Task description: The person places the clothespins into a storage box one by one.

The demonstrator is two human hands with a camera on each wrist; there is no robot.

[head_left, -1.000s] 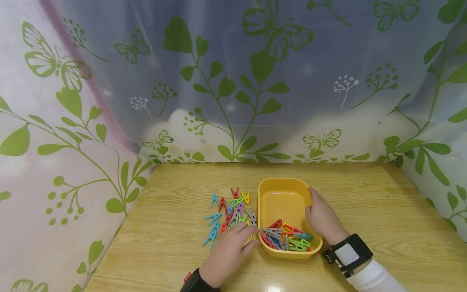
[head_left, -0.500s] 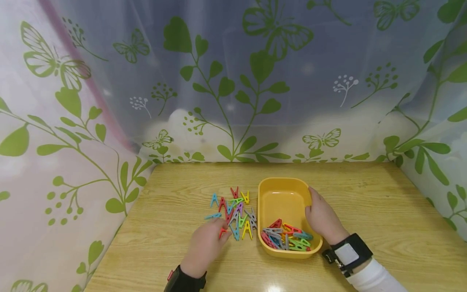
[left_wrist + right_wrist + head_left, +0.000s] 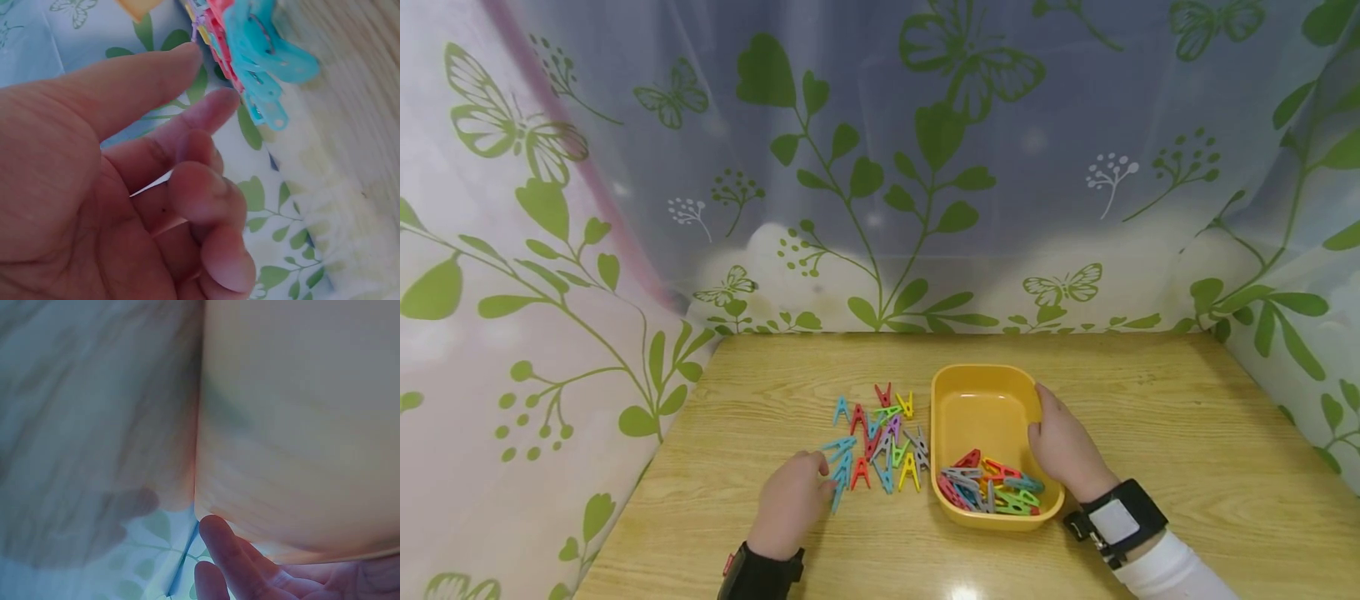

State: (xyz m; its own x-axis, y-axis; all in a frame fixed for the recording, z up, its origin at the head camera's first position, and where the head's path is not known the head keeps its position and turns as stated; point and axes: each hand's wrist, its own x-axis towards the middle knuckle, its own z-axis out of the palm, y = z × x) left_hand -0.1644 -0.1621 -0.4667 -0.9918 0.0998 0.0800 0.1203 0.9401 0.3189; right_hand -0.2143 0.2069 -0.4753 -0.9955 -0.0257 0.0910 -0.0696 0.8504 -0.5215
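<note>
My left hand point(image 3: 790, 504) is at the left edge of a loose spread of colourful plastic clothespins point(image 3: 860, 472), beside the blue ones point(image 3: 842, 469). In the left wrist view, thumb and index finger are apart, the other fingers loosely bent, and nothing is between them; blue clothespins point(image 3: 269, 53) are just past the fingertips. My right hand point(image 3: 1067, 450) grips the right rim of a yellow plastic basin point(image 3: 977, 417), thumb over the inside, fingers against the outer wall. Several mixed clothespins point(image 3: 992, 487) lie in the basin's near end. The right wrist view shows the basin's wall point(image 3: 300, 456) close up.
Everything stands on a light wood-grain table point(image 3: 1210, 467). A curtain point(image 3: 880, 167) printed with green leaves and butterflies hangs behind the table and along both sides. The basin is just right of the loose clothespins.
My left hand has moved left, away from the basin's left rim, across the near side of the loose clothespins to the blue ones. The right hand and the basin have stayed put.
</note>
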